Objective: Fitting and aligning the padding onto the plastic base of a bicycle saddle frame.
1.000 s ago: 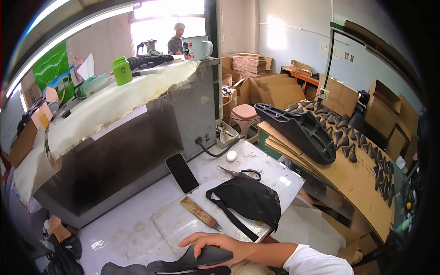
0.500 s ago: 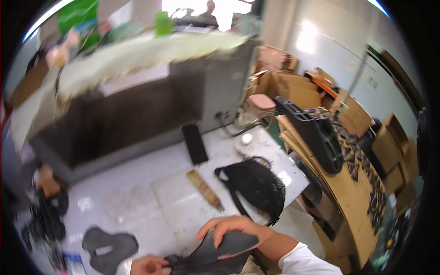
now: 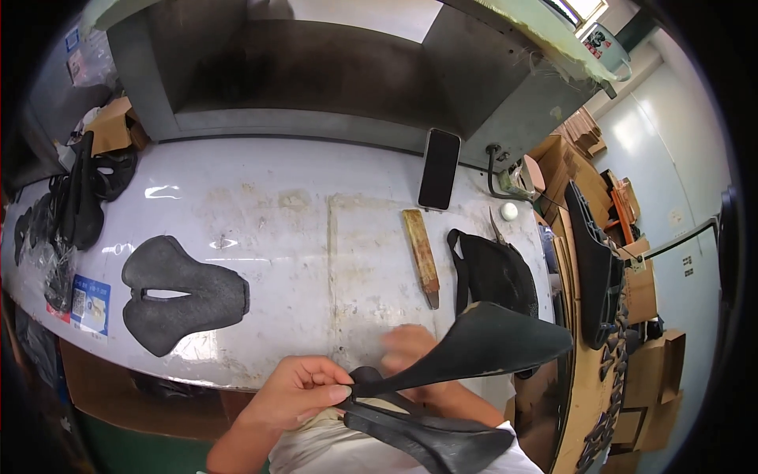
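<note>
While held low near the front edge of the white worktable [image 3: 276, 213], black saddle cover [image 3: 482, 344] stretches right over black saddle shell [image 3: 430, 434]. Left hand [image 3: 296, 391] fingers pinched together on cover's narrow nose. Right hand [image 3: 407, 351] blurred behind cover, grip impossible to tell. Farther left, grey saddle pad [image 3: 178, 292]; far right, wooden tool [image 3: 421, 253], black bag [image 3: 493, 272], phone [image 3: 439, 168].

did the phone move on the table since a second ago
No. The phone leans against the grey cabinet just beyond the wooden tool, as before; only the head camera tilted down.
</note>
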Tool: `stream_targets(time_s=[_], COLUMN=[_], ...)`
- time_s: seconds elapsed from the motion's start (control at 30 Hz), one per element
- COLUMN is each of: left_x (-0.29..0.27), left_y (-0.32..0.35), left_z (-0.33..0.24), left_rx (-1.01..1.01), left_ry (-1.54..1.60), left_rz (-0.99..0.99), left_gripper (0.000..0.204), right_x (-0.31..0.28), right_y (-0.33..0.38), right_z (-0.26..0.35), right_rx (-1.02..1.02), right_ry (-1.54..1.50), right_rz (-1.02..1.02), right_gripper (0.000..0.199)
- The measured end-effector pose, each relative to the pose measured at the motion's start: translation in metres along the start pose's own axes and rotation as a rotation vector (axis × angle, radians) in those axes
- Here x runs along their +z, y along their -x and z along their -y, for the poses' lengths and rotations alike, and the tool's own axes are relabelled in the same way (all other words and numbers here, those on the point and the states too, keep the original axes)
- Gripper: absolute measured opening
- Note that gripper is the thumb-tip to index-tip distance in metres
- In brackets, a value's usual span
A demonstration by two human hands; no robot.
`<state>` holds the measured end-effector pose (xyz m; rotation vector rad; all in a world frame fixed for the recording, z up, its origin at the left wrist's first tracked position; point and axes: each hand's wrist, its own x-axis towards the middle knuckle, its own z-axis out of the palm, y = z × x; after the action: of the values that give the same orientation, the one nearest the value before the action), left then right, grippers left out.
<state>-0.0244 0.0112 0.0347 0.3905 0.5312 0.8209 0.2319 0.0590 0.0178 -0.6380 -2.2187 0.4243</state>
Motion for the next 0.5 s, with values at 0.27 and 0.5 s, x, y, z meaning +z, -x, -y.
stream_targets(time_s=[0.27,0.5], left_x=[0.011,0.019], left_y=[0.0,0.008], left_z=[0.006,0.008], left_rx=[-0.047,-0.041], left_ry=[0.027,-0.018], left_rz=[-0.045,-0.128], left_gripper=[0.014,0.014], right_x=[0.018,0.037], right_y=[0.029,0.011], right_z=[0.026,0.032], right_rx=[-0.058,0.171], right_ry=[-0.203,-0.501], right_rz=[-0.317,-0.362], right_gripper=[0.021,0.036])
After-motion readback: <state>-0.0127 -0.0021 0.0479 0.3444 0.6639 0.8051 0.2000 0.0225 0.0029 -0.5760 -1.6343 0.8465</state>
